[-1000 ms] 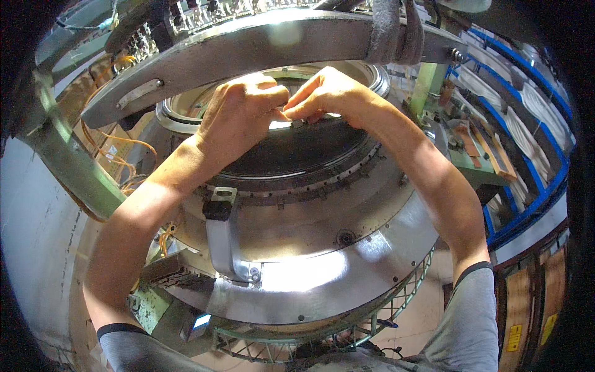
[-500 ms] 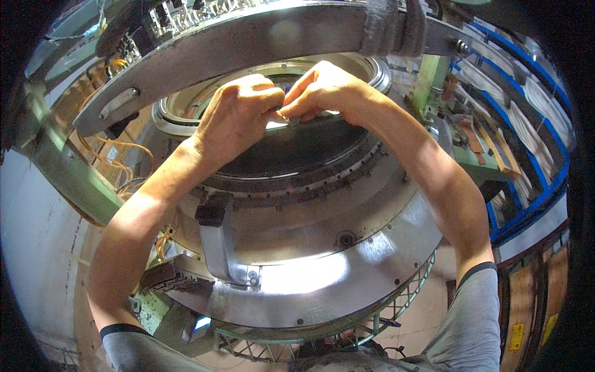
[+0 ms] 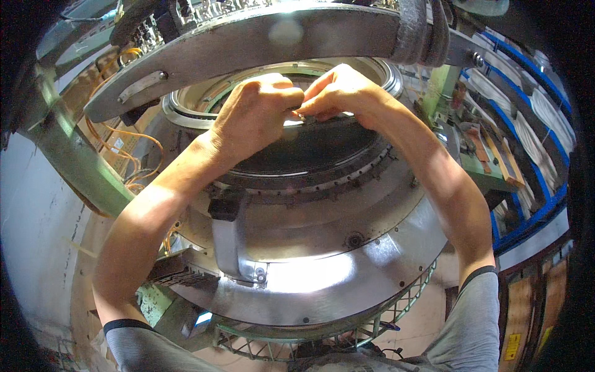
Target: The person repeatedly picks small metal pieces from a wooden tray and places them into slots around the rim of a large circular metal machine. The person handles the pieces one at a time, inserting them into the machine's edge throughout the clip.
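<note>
A large round metal machine (image 3: 297,242) with a dark inner cylinder (image 3: 297,149) fills the middle. Both hands meet over the near rim of that cylinder. My left hand (image 3: 257,115) is closed, its fingers curled inward and its back toward me. Close against it, my right hand (image 3: 341,93) pinches with thumb and fingers. Whatever lies between the fingertips is too small and covered to make out. A shiny ring (image 3: 198,122) runs around the opening behind the hands.
A curved grey metal arm (image 3: 248,53) spans above the hands, with cloth wrapped on its right part. A bracket (image 3: 232,242) rises from the machine's lower ring. Green posts (image 3: 87,164), orange cables (image 3: 133,133) and a blue rack (image 3: 533,217) with white material stand around it.
The view has shifted slightly, so the machine and hands appear a little farther right. Both hands keep nearly the same closed pose at the rim.
</note>
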Tool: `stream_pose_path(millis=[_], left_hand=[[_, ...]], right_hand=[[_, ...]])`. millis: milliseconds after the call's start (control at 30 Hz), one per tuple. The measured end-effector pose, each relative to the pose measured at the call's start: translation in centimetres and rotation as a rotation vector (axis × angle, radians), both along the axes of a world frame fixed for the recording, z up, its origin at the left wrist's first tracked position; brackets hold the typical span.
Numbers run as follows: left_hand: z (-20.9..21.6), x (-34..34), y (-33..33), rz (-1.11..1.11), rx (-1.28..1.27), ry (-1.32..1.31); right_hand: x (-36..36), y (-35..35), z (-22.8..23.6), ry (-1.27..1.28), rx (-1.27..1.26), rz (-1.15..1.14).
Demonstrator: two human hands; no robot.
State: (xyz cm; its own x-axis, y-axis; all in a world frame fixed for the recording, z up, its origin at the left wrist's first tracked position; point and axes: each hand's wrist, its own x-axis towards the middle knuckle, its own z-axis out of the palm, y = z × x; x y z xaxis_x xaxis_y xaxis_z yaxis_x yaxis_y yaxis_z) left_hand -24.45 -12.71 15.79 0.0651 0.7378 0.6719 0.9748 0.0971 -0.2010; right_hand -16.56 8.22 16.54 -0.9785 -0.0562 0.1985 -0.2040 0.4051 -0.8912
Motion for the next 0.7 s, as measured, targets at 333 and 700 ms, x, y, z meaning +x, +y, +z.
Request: stream_pose_path(millis=[333, 700], left_hand=[[-0.3, -0.15, 0.39, -0.057, 0.028, 0.025], [-0.04, -0.09, 0.61, -0.063, -0.017, 0.022]], right_hand=[[-0.01, -0.04, -0.4, 0.031, 0.031, -0.043], [0.33, 0.03, -0.18, 0.021, -0.02, -0.013]])
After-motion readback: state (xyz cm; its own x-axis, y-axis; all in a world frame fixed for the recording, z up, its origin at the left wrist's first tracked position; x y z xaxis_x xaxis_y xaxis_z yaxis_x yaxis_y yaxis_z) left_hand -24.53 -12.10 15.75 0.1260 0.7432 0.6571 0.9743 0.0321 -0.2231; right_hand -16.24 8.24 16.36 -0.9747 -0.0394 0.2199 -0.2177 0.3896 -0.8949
